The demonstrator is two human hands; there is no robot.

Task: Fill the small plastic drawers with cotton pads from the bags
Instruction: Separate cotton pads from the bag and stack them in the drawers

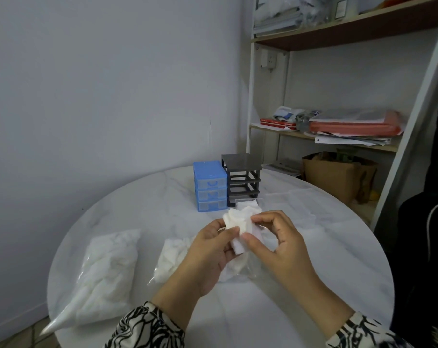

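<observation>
Head view: both hands, left hand (214,249) and right hand (275,238), pinch one bunch of cotton pads (240,222) above the table (288,310); two bags (107,267) lie left; blue three-drawer unit (210,185) beyond; pad count unclear.

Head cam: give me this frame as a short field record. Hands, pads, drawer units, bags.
left hand: left hand pinches cotton pads
right hand: right hand pinches the same bunch
blue unit: blue drawer unit, three drawers in, contents unclear
dark frame: dark frame, slots without drawers
clear drawers: clear drawers on the table right of the frame
bags: large bag far left; smaller bag under the left hand
</observation>
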